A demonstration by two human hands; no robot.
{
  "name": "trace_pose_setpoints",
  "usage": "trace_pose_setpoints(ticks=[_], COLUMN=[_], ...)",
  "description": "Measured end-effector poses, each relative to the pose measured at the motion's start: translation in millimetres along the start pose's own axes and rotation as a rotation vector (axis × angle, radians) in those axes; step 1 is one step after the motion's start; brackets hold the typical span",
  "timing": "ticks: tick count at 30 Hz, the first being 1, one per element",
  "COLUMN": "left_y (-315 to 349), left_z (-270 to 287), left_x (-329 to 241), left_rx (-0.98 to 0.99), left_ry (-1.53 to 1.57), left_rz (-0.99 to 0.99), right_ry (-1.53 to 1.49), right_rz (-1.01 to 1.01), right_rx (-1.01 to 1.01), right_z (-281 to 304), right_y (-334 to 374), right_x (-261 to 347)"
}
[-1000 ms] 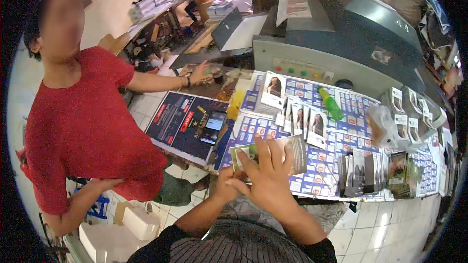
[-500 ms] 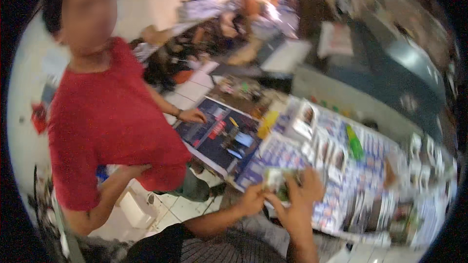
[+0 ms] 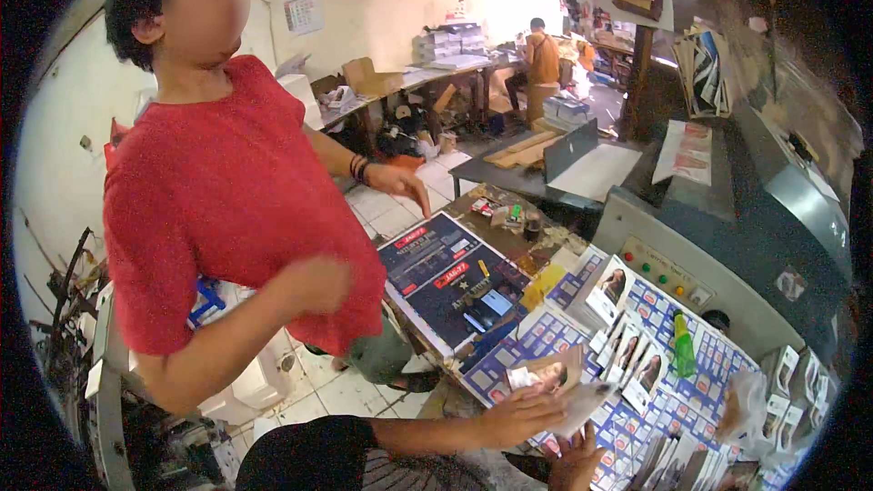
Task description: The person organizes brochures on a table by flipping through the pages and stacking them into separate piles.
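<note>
Left hand [image 3: 523, 415] is closing on the lower left of a small printed booklet [image 3: 546, 373], fingers lying along its near edge; thumb is hiding from view. Right hand [image 3: 575, 465] is sitting just below and to the right, fingertips reaching up to the near edge of the lifted pale pages [image 3: 582, 407]; cannot tell whether it is clamping or only touching. Booklet is lying open beyond both hands, tilting above the blue-and-white printed sheet [image 3: 486, 376]. Print on the pages is blurring; right palm is running toward the lower rim.

Farther out: portrait cards [image 3: 647, 373] are lying in a fanned row, a thicker stack [image 3: 607, 289] standing just behind. Green bottle-shaped thing [image 3: 683, 345] is resting right of the cards; contents not showing. Crumpled clear bag [image 3: 741, 407] is holding something brownish, hard to make out. Near stacks [image 3: 677, 465] are being cut by the lower rim.

Left: phone [image 3: 492, 303] is resting on a dark poster [image 3: 420, 255]. Co-worker's near hand [image 3: 316, 287] is blurring; the other hand [image 3: 400, 184] is hovering by the poster.
</note>
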State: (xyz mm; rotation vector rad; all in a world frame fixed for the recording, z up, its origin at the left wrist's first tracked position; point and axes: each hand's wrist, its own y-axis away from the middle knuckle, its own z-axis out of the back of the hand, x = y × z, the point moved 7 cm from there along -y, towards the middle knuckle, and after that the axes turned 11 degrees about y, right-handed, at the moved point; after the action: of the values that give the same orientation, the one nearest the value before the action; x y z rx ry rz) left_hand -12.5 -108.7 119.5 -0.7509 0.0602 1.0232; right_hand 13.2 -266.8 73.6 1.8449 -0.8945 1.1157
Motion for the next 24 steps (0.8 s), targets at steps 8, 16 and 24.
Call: trace_pose_setpoints(ticks=[8, 16, 24], left_y=[54, 61, 34], left_z=[-91, -67, -73], left_x=[23, 48, 48], left_rx=[0.53, 0.131, 0.465], left_ry=[0.083, 0.096, 0.17], left_rz=[0.072, 0.328, 0.298], right_ry=[0.393, 0.106, 0.277], right_rz=[-0.227, -0.068, -0.091], right_rx=[-0.176, -0.134, -0.372], right_z=[73, 105, 57], right_y=[-46, -53, -64], right_x=[-75, -134, -64])
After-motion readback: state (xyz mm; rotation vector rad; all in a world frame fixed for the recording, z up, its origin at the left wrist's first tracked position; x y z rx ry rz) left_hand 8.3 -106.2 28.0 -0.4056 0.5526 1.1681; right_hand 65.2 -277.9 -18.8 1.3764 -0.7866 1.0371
